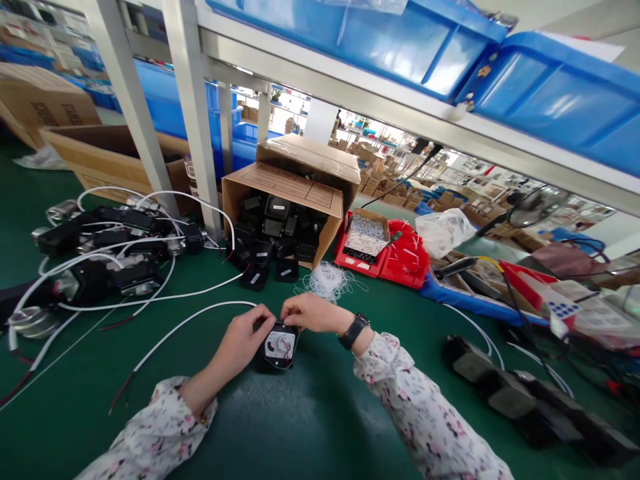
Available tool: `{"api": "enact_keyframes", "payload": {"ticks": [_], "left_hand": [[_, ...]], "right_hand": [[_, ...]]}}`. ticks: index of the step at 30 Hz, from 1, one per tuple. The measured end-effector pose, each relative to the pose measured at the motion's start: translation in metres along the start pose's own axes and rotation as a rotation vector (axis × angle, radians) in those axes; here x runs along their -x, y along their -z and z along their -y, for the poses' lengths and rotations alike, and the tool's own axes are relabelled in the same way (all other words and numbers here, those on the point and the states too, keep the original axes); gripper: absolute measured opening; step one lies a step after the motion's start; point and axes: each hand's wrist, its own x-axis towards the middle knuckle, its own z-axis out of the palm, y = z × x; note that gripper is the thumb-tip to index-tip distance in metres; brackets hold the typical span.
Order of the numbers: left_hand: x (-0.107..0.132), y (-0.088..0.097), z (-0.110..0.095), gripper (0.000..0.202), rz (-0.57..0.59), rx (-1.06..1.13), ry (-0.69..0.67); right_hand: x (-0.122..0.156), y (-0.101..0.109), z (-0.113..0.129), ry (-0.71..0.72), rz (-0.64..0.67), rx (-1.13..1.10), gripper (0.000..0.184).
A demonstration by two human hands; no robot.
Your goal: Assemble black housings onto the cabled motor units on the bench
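A small black housing (280, 363) stands on the green tabletop with its inside facing me. In it sit a pale plate, a round white part (284, 343) and thin red wires. My left hand (246, 337) is closed at the housing's upper left edge, thumb and fingers gripping there. My right hand (313, 313) pinches at the top edge; its fingertips hide whatever is between them. A white cable (185, 323) with a bare red-wire end runs from the left to behind my left fingers, where its other end is hidden.
Left lies a heap of black devices (110, 240) with white cables. Behind the hands, a cardboard box (325, 241) spills black housings beside tangled white strands (327, 281). Red trays (367, 267) hold small parts. More black devices (510, 393) lie right. Blue bins (380, 40) stand overhead.
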Motion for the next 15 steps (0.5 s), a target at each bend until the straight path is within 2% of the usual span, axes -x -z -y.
{"api": "enact_keyframes", "payload": {"ticks": [5,11,15], "left_hand": [[0.002,0.0,0.0,0.024,0.007,0.032,0.015],[0.005,0.002,0.002,0.019,0.032,0.173,0.048],[0.005,0.004,0.003,0.02,0.078,0.298,0.067]], "right_hand": [[0.013,-0.011,0.0,-0.027,-0.131,-0.029,0.006],[0.022,-0.03,-0.004,-0.065,-0.405,-0.135,0.009],[0.016,-0.038,-0.012,-0.087,-0.425,-0.389,0.009]]}}
